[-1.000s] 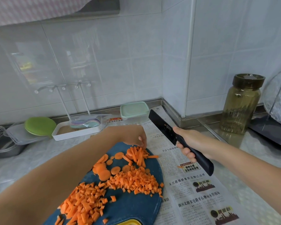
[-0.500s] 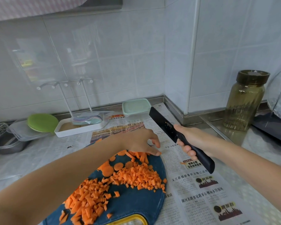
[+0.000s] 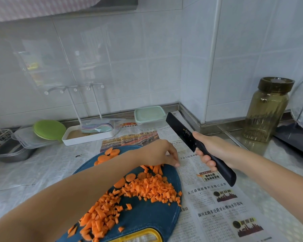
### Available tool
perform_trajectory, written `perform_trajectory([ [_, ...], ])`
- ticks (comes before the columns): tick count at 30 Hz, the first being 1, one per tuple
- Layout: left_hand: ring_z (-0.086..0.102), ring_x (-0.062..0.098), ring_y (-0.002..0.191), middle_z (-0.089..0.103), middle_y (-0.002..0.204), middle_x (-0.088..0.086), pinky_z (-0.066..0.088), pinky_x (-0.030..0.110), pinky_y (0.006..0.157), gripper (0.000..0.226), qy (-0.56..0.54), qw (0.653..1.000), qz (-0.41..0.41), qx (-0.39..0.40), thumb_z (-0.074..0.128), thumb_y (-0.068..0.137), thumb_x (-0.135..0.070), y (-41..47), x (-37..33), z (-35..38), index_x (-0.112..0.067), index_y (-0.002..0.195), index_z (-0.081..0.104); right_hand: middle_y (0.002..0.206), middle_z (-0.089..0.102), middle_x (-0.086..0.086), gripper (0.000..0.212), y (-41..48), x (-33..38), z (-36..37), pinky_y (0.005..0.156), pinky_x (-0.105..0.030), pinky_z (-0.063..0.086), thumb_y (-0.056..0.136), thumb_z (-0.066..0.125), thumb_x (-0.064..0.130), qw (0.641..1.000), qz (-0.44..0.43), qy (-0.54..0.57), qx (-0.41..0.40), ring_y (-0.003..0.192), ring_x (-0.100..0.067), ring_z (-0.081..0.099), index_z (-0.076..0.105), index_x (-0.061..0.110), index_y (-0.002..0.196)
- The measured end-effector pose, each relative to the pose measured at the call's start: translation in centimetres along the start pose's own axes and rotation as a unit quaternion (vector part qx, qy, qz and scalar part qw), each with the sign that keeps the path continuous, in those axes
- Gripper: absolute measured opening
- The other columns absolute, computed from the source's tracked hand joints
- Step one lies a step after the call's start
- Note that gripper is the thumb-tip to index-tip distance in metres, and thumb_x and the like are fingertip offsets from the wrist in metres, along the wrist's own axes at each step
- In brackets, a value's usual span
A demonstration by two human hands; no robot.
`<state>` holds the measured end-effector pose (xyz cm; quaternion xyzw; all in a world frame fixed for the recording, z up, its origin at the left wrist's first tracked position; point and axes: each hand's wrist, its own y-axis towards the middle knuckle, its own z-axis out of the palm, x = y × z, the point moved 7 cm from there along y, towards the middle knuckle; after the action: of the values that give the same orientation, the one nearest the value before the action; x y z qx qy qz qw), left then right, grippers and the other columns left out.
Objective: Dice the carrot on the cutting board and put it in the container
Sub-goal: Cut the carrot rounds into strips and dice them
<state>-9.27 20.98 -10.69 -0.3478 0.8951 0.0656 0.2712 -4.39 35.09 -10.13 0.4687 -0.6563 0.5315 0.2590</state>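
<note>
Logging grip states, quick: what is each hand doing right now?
Left hand: open, fingertips by the orange carrot sticks, holding nothing visible.
Right hand: closed around the handle of the black knife.

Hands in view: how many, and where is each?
2. The left hand reaches over the far edge of the cutting board beside the carrot sticks; the right hand grips the knife above the newspaper.

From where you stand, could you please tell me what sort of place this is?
Most likely a home kitchen: a tiled wall behind a metal counter, a cutting board of diced carrot, and a knife in the right hand.
</note>
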Motion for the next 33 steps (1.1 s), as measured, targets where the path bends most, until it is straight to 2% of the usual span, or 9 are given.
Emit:
perform_trajectory([
  [5, 0.062, 0.003, 0.093, 0.071, 0.097, -0.004, 0.042, 0.019, 0.095, 0.017, -0.065, 0.997, -0.002, -0.037, 0.07, 0.084, -0.028, -0.1, -0.7, -2.2, -0.014, 0.093, 0.073, 0.046, 0.039, -0.001, 0.061, -0.6, 0.1, -0.8, 0.035, -0.02, 0.032, 0.096, 0.038, 0.063, 1.0, 0.0, 0.013, -0.009, 0.035, -0.014, 0.032, 0.045, 0.013, 0.064],
  [9, 0.059, 0.003, 0.093, 0.068, 0.099, -0.007, 0.044, 0.025, 0.092, 0.015, 0.03, 0.999, -0.021, -0.008, 0.071, 0.083, -0.029, -0.4, 0.6, -2.8, -0.017, 0.092, 0.074, 0.046, 0.038, -0.001, 0.06, -0.9, 0.2, -0.9, 0.035, -0.019, 0.032, 0.097, 0.038, 0.063, 1.0, -0.002, 0.015, -0.009, 0.035, -0.014, 0.032, 0.045, 0.012, 0.064],
  [11, 0.061, 0.003, 0.092, 0.07, 0.1, -0.007, 0.045, 0.02, 0.09, 0.016, 0.04, 0.999, -0.025, 0.014, 0.07, 0.084, -0.027, -0.7, 1.5, -2.2, -0.016, 0.095, 0.075, 0.046, 0.039, -0.001, 0.06, -1.0, 0.2, -0.8, 0.035, -0.018, 0.032, 0.097, 0.038, 0.062, 1.0, -0.003, 0.012, -0.01, 0.034, -0.014, 0.032, 0.045, 0.012, 0.065],
  [14, 0.061, -0.002, 0.094, 0.07, 0.101, -0.009, 0.041, 0.006, 0.088, 0.017, 0.012, 0.999, -0.024, 0.027, 0.065, 0.089, -0.021, -1.5, 2.2, -1.7, -0.015, 0.102, 0.074, 0.046, 0.039, -0.001, 0.06, -1.2, 0.1, -0.8, 0.035, -0.018, 0.032, 0.097, 0.038, 0.062, 1.0, -0.003, 0.009, -0.014, 0.034, -0.014, 0.033, 0.046, 0.012, 0.065],
  [16, 0.06, -0.005, 0.099, 0.068, 0.109, -0.01, 0.038, 0.005, 0.093, 0.02, -0.003, 0.999, -0.024, 0.033, 0.058, 0.093, -0.019, -1.9, 2.3, -1.8, -0.017, 0.109, 0.071, 0.046, 0.039, -0.001, 0.06, -1.2, 0.1, -0.7, 0.036, -0.019, 0.032, 0.097, 0.038, 0.063, 1.0, -0.003, 0.01, -0.015, 0.035, -0.014, 0.033, 0.046, 0.012, 0.065],
  [19, 0.053, -0.001, 0.112, 0.061, 0.122, -0.011, 0.035, 0.017, 0.103, 0.027, 0.0, 0.997, -0.039, 0.061, 0.05, 0.097, -0.016, -2.5, 2.7, -1.5, -0.022, 0.12, 0.064, 0.047, 0.039, -0.001, 0.061, -1.2, 0.0, -0.4, 0.037, -0.02, 0.032, 0.096, 0.038, 0.063, 1.0, -0.002, 0.008, -0.011, 0.036, -0.015, 0.033, 0.046, 0.012, 0.065],
  [23, 0.057, 0.011, 0.116, 0.06, 0.128, -0.003, 0.044, 0.034, 0.103, 0.038, -0.083, 0.988, -0.093, 0.092, 0.051, 0.092, -0.007, -3.4, 4.6, -0.9, -0.026, 0.124, 0.061, 0.047, 0.039, -0.002, 0.061, -1.2, 0.0, -0.1, 0.036, -0.02, 0.033, 0.095, 0.04, 0.063, 1.0, -0.005, 0.003, -0.013, 0.036, -0.015, 0.033, 0.047, 0.012, 0.064],
  [27, 0.041, -0.009, 0.124, 0.048, 0.136, -0.021, 0.033, 0.026, 0.11, 0.045, -0.006, 0.992, -0.049, 0.114, 0.049, 0.092, -0.014, -3.9, 5.3, -1.3, -0.035, 0.131, 0.053, 0.047, 0.039, -0.001, 0.062, -1.4, -0.1, 0.3, 0.036, -0.02, 0.032, 0.094, 0.04, 0.066, 1.0, 0.0, 0.005, -0.013, 0.036, -0.015, 0.032, 0.046, 0.012, 0.064],
  [33, 0.031, -0.014, 0.129, 0.037, 0.144, -0.023, 0.027, 0.024, 0.112, 0.044, 0.024, 0.989, -0.017, 0.142, 0.05, 0.096, -0.024, -4.1, 6.0, -1.5, -0.037, 0.138, 0.045, 0.046, 0.038, 0.0, 0.061, -2.6, -1.8, 1.9, 0.036, -0.021, 0.031, 0.093, 0.037, 0.068, 1.0, 0.027, 0.005, -0.003, 0.034, -0.014, 0.032, 0.045, 0.013, 0.066],
])
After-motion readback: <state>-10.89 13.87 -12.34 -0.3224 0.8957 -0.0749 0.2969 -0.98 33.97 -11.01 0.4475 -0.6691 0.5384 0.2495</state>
